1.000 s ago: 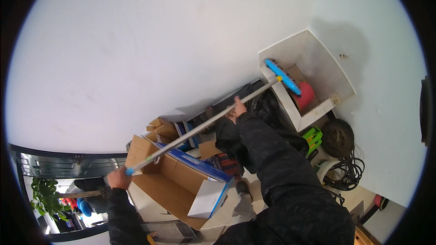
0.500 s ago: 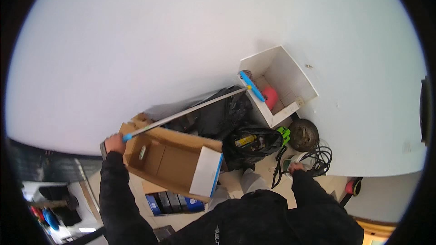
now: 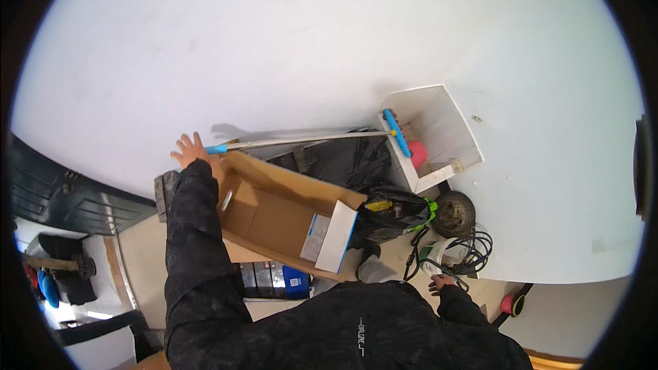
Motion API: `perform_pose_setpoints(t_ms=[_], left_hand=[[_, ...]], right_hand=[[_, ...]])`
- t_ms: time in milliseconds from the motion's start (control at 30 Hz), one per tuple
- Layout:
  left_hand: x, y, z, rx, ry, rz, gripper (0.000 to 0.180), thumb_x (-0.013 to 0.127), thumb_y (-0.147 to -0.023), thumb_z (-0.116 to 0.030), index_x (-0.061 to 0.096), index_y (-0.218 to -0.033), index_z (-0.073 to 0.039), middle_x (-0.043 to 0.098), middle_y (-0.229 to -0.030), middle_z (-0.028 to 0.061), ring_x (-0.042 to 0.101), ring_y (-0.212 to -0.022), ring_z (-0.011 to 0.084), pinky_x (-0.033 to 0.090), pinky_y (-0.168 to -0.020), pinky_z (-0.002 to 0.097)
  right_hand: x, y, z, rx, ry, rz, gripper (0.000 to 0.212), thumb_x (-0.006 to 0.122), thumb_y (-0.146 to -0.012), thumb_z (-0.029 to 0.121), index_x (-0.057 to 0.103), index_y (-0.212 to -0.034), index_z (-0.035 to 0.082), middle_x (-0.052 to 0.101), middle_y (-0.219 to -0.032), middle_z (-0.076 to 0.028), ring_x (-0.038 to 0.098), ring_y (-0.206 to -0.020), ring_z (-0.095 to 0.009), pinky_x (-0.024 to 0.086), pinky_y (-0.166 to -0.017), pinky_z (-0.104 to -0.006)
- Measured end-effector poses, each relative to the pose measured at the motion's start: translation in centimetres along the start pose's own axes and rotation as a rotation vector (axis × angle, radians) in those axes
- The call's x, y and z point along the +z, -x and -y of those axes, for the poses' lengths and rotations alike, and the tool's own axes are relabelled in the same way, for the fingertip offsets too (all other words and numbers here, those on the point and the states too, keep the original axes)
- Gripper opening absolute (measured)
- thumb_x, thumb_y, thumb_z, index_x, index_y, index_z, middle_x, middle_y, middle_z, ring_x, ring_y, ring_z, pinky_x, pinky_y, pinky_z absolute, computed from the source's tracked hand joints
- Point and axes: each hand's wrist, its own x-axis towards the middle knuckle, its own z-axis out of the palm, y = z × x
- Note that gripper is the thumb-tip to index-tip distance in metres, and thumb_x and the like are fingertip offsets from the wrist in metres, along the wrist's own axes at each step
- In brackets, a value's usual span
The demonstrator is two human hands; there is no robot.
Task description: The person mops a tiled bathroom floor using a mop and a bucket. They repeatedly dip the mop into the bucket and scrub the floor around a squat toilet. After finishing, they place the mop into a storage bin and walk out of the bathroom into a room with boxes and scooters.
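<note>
A long-handled mop with a blue bar head lies across black bags, its head on the rim of a white box-shaped basin. My left hand is open, fingers spread, at the blue end of the handle against the white wall. Its fingers are not wrapped round the handle. Low on the right, my right hand hangs beside a white bucket, fingers apart and apparently holding nothing. Below my left hand an open cardboard box stands tilted.
Black plastic bags fill the space between box and basin. A dark round wheel-like thing and a coiled black cable are by the bucket. A pink-red object lies in the basin. Blue-and-black packages lie under the box.
My left hand has let go of the mop handle and opened. The handle end has moved up toward the wall. My right hand has shifted down from the bucket's rim.
</note>
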Motion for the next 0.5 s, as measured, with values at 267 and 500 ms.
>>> perform_pose_setpoints(t_ms=[267, 500], left_hand=[[3.1, 4.3, -0.6, 0.077, 0.163, -0.225, 0.065, 0.061, -0.085, -0.014, 0.036, -0.144, -0.023, 0.032, -0.148, 0.0114, 0.026, -0.14, 0.0317, 0.027, -0.104, 0.0618], [0.7, 22.9, 2.5, 0.137, 0.868, -0.425, 0.039, 0.065, -0.084, -0.018, 0.057, -0.118, -0.001, 0.054, -0.118, 0.0235, 0.054, -0.105, 0.039, 0.045, -0.089, 0.0448]], right_hand=[[-0.9, 0.6, 0.5, -0.002, 0.034, -0.021, 0.046, 0.056, -0.095, 0.031, 0.051, -0.129, -0.001, 0.067, -0.098, -0.014, 0.066, -0.08, -0.025, 0.056, -0.069, -0.0405], [-0.3, -4.7, -0.7, 0.121, -0.015, 0.038, 0.036, 0.053, -0.098, 0.023, 0.052, -0.124, -0.002, 0.062, -0.11, -0.019, 0.062, -0.091, -0.032, 0.054, -0.077, -0.0468]])
